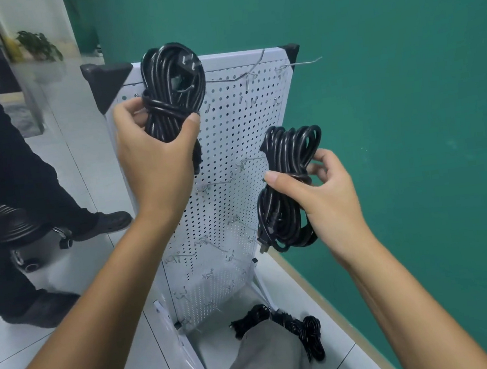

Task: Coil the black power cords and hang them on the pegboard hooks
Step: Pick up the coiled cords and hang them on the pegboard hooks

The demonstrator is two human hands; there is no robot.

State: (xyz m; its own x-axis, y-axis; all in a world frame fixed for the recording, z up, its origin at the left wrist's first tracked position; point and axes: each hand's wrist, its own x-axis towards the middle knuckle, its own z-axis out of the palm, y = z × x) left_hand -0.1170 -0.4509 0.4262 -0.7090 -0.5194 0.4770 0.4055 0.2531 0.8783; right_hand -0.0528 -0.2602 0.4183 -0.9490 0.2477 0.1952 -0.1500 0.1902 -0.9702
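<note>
- left hand point(153, 152) grips a coiled cord point(172, 92) up against the pegboard point(228, 119)
- right hand point(325, 196) pinches a second coil point(288, 185), lower and well apart

Left hand point(156, 151) covers the mid-section of its coiled cord point(171, 80); the palm hides the lower loops. Pegboard point(228, 119) hooks are blurred low down; shapes unreadable. Cords on floor point(301, 329) are partly hidden by the grey trouser leg point(268, 360). The bystander point(6, 168) is cut off at the left edge.
</note>
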